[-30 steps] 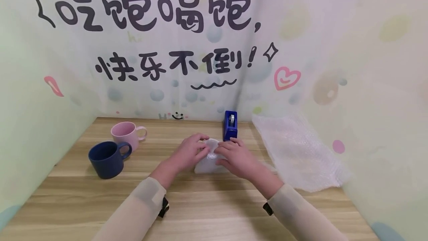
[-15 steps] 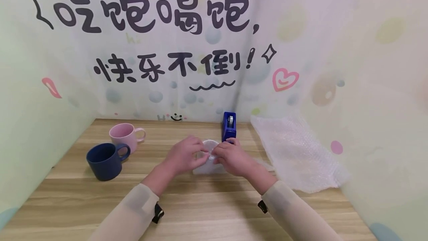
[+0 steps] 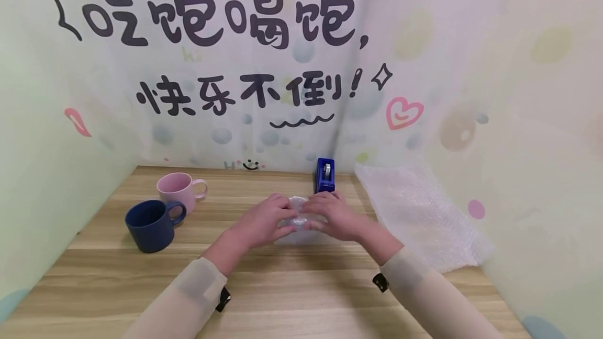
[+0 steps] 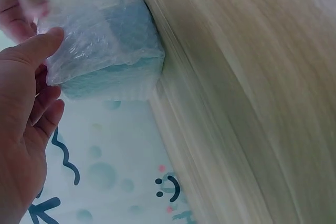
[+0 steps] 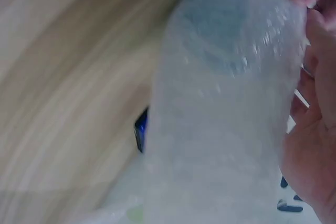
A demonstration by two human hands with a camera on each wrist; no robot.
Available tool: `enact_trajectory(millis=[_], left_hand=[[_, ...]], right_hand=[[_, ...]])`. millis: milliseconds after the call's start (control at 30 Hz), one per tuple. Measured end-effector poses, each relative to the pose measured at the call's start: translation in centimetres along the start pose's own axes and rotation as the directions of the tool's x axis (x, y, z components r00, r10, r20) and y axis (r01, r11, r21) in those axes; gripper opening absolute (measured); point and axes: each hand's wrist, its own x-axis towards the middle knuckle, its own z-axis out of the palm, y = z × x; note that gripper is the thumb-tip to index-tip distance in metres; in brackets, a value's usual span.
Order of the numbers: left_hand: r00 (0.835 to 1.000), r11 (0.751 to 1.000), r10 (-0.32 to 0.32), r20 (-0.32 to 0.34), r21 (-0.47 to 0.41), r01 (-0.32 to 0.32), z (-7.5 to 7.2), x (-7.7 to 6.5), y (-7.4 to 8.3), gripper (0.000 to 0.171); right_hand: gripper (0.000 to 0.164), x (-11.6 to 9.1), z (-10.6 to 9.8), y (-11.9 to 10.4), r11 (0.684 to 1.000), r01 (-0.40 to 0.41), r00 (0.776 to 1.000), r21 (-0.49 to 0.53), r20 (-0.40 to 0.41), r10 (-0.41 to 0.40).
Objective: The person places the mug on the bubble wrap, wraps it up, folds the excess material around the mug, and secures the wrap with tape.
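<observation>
A bluish object, its kind obscured by the wrapping, shows through bubble wrap at mid-table. My left hand holds the upper edge of this wrap, thumb on the near side and fingers curled behind. From the other side, my right hand grips the same edge, with its thumb in front and its fingers over the top. In the right wrist view a long flap of the bubble wrap stretches beside the right palm. Just behind the right hand stands a blue tape dispenser.
To the left stand a pink mug and, nearer, a navy mug, both with handles pointing right. A loose sheet of bubble wrap lies at the right, against the side wall. A printed backdrop closes off the table's rear edge.
Both hands have shifted slightly about the top of the wrapped object. Their fingertips came close together half a second ago and are now a little further apart. Mugs and dispenser stay in place.
</observation>
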Motion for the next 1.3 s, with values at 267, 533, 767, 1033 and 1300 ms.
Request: enact_trajectory(millis=[267, 533, 767, 1033, 1300], left_hand=[[1.000, 1.000, -0.013, 0.024, -0.028, 0.014, 0.2, 0.2, -0.3, 0.025], [0.994, 0.997, -0.082, 0.068, -0.006, 0.082, -0.6, 0.1, -1.5, 0.028], [0.983, 0.985, -0.168, 0.069, -0.015, 0.170, -1.1, -0.3, -2.7, 0.030], [0.953, 0.951, -0.258, 0.158, -0.133, 0.279, -0.8, -0.2, -3.4, 0.040], [0.909, 0.880, -0.345, 0.233, -0.257, 0.400, -0.4, 0.0, -3.0, 0.059]], right_hand=[[0.034, 0.1, -2.5, 1.9, 0.991, -0.116, 0.974, 0.073, 0.204, 0.099], [0.039, 0.3, -2.5, 1.4, 0.982, -0.164, 0.960, 0.092, 0.244, 0.137], [0.039, 0.2, -1.6, 0.5, 0.982, -0.113, 0.977, 0.149, 0.199, 0.082], [0.034, 0.4, 0.6, -0.4, 0.955, -0.126, 0.984, 0.268, 0.158, 0.086], [0.031, 0.5, 2.0, -0.9, 0.991, -0.041, 0.999, 0.129, 0.036, 0.037]])
